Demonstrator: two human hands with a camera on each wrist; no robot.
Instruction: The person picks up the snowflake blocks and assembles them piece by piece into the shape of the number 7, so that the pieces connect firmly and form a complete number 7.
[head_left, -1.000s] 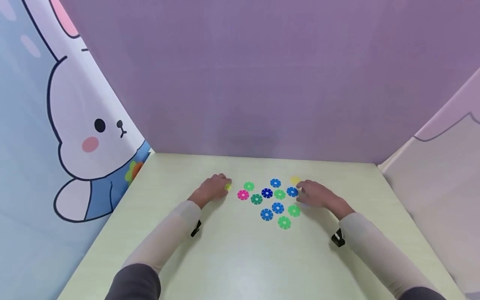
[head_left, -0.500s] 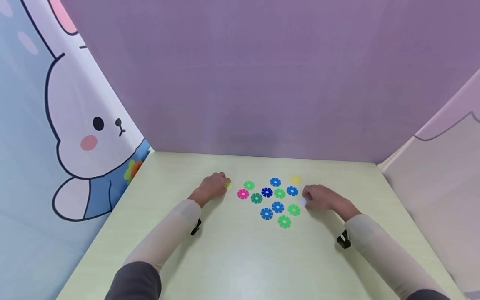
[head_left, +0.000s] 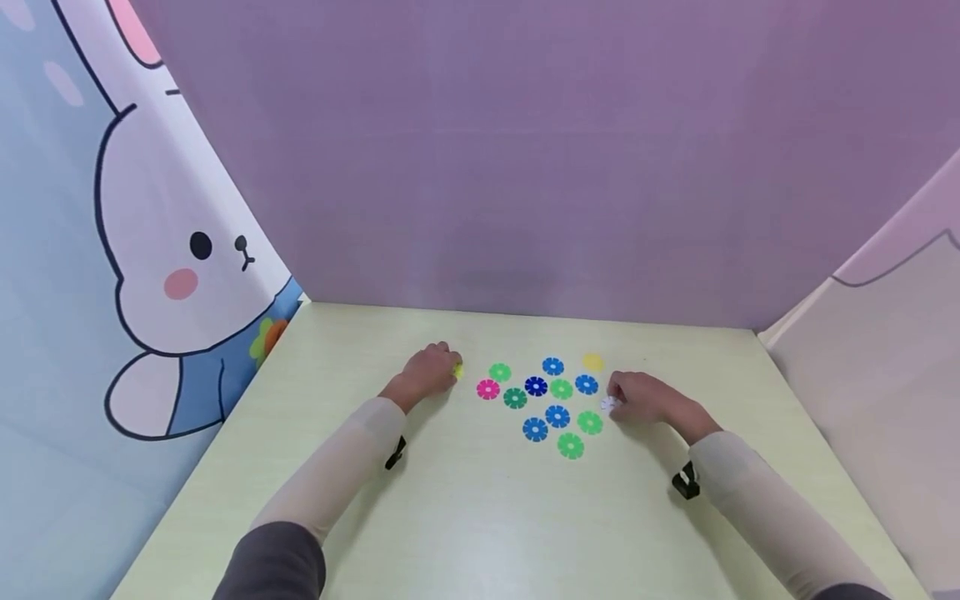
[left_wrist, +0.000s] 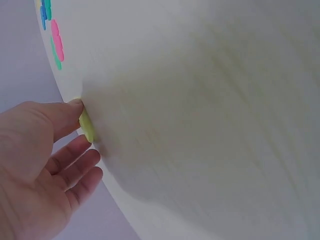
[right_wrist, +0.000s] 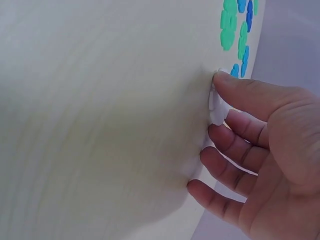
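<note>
At the left of a loose group of notched plastic discs, my left hand (head_left: 429,372) pinches a yellow disc (left_wrist: 86,126) by its edge, between thumb and fingertips, against the tabletop. My right hand (head_left: 643,398) holds a white notched disc (right_wrist: 217,102) between thumb and fingers at the group's right side. Its other fingertips touch the table. Close to this hand lie a blue disc (head_left: 587,384), a second yellow disc (head_left: 593,362) and a light green disc (head_left: 590,422). A pink disc (head_left: 488,389) and another light green disc (head_left: 500,372) are nearest the left hand.
Between the hands lie more flat discs: a dark blue disc (head_left: 536,386), a teal disc (head_left: 515,398), and several blue and green ones. The pale table (head_left: 450,517) meets a purple panel (head_left: 525,167) behind. A rabbit-printed cloth (head_left: 180,250) hangs at the left.
My right hand has shifted right, away from the blue and yellow discs, and the white disc now shows beside its fingers. The left hand stays nearly still at its yellow disc.
</note>
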